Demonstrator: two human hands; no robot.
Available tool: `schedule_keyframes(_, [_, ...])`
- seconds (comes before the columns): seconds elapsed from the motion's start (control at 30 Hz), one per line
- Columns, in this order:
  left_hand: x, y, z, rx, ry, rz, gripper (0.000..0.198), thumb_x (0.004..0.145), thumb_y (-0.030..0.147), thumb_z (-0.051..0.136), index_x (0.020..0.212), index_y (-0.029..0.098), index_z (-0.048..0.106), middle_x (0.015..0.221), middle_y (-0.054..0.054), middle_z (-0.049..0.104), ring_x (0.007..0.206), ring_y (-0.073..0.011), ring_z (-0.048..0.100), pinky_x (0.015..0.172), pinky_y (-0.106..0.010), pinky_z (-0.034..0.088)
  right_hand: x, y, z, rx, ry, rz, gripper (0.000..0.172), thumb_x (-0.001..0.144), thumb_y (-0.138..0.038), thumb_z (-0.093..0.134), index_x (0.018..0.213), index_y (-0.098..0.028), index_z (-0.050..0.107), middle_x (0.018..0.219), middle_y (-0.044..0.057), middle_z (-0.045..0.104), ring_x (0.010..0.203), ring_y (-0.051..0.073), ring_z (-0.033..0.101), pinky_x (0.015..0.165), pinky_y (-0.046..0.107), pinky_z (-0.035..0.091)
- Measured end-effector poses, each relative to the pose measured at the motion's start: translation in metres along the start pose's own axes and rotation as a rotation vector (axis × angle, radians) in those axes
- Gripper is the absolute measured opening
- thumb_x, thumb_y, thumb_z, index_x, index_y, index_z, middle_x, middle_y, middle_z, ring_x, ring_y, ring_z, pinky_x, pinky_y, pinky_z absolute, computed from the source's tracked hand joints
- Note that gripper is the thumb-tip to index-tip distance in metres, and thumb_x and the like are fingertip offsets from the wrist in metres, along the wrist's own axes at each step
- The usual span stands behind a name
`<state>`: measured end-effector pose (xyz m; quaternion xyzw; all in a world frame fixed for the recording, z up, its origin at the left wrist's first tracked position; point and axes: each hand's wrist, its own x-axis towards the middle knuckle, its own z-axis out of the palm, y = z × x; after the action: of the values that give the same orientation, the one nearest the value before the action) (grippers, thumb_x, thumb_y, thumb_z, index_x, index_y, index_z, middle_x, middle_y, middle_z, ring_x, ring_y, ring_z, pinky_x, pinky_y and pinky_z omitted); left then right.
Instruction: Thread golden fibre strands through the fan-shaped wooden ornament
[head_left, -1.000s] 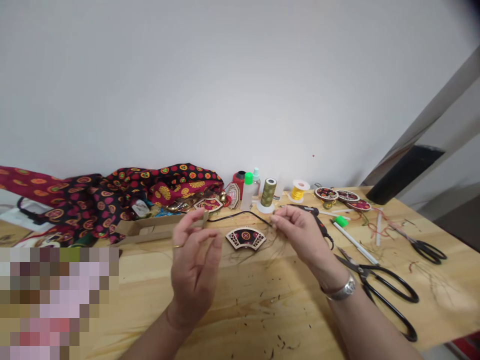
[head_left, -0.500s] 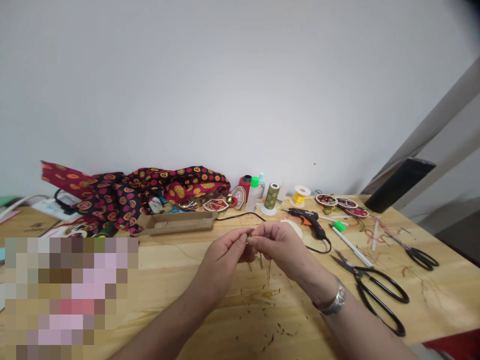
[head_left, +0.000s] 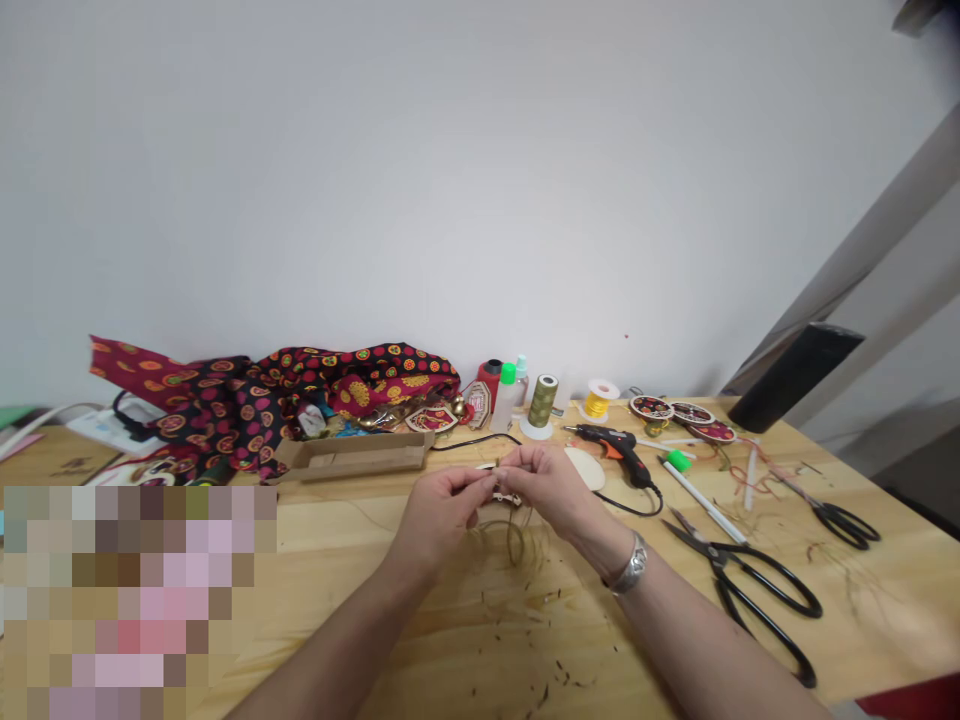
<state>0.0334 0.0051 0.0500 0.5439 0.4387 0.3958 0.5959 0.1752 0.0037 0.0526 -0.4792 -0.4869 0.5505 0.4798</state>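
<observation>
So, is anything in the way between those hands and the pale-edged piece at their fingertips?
Nothing visible is: the left hand and right hand meet at the pale-edged piece, partly covering it. Thin threads loop on the near side; exactly what is pinched is too small to tell.

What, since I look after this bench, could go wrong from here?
The loose threads under the left hand and right hand might tangle. The large scissors lie beside the right forearm, which could brush the blades. The glue gun lies near the right hand; snagging its cord might drag it.
</observation>
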Motion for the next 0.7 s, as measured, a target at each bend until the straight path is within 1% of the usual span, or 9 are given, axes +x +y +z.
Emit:
schedule_keyframes(0.1, [0.003, -0.005, -0.002, -0.051, 0.004, -0.03, 0.022, 0.065, 0.034, 0.065, 0.062, 0.012, 0.065, 0.048, 0.005, 0.043, 0.043, -0.0053, 0.028, 0.041, -0.019, 0.019, 0.0, 0.004, 0.0, 0.027, 0.01, 0.009, 0.013, 0.064, -0.022, 0.064, 0.061, -0.013, 0.055, 0.051, -0.004, 0.056, 0.042, 0.004, 0.042, 0.042, 0.018, 0.03])
schedule_keyframes(0.2, [0.005, -0.01, -0.003, -0.125, -0.009, -0.067, 0.022, 0.063, 0.033, 0.067, 0.063, 0.011, 0.065, 0.053, 0.003, 0.049, 0.042, -0.0042, 0.03, 0.041, -0.019, 0.019, -0.001, 0.005, 0.0, 0.043, -0.005, 0.017, 0.013, 0.065, -0.021, 0.064, 0.061, -0.013, 0.055, 0.051, -0.004, 0.056, 0.043, 0.004, 0.044, 0.043, 0.018, 0.031])
schedule_keyframes(0.27, [0.006, -0.012, -0.004, -0.168, -0.014, -0.109, 0.022, 0.06, 0.032, 0.07, 0.064, 0.01, 0.066, 0.054, 0.003, 0.051, 0.042, -0.0037, 0.03, 0.04, -0.018, 0.019, -0.003, 0.005, -0.001, 0.049, -0.023, 0.019, 0.013, 0.065, -0.021, 0.064, 0.061, -0.013, 0.055, 0.051, -0.004, 0.056, 0.044, 0.005, 0.045, 0.044, 0.018, 0.031])
schedule_keyframes(0.47, [0.005, -0.012, -0.004, -0.245, -0.047, -0.2, 0.024, 0.057, 0.03, 0.072, 0.066, 0.009, 0.067, 0.054, 0.001, 0.051, 0.042, -0.0028, 0.029, 0.038, -0.017, 0.015, -0.005, 0.004, -0.002, 0.058, -0.038, 0.024, 0.018, 0.063, -0.024, 0.066, 0.059, -0.013, 0.053, 0.049, -0.005, 0.054, 0.043, 0.005, 0.044, 0.044, 0.018, 0.031])
schedule_keyframes(0.6, [0.006, -0.014, -0.004, -0.286, -0.046, -0.248, 0.021, 0.056, 0.028, 0.073, 0.063, 0.01, 0.065, 0.052, 0.002, 0.049, 0.042, -0.0025, 0.029, 0.037, -0.016, 0.015, -0.004, 0.006, -0.004, 0.056, -0.044, 0.027, 0.017, 0.063, -0.024, 0.067, 0.06, -0.013, 0.054, 0.051, -0.005, 0.055, 0.043, 0.004, 0.042, 0.044, 0.018, 0.031])
schedule_keyframes(0.7, [0.006, -0.016, -0.003, -0.31, -0.048, -0.26, 0.02, 0.056, 0.027, 0.073, 0.061, 0.01, 0.063, 0.051, 0.003, 0.048, 0.042, -0.0023, 0.029, 0.036, -0.016, 0.014, -0.005, 0.008, -0.005, 0.057, -0.033, 0.027, 0.017, 0.063, -0.023, 0.067, 0.06, -0.013, 0.054, 0.051, -0.005, 0.053, 0.044, 0.004, 0.041, 0.045, 0.018, 0.031])
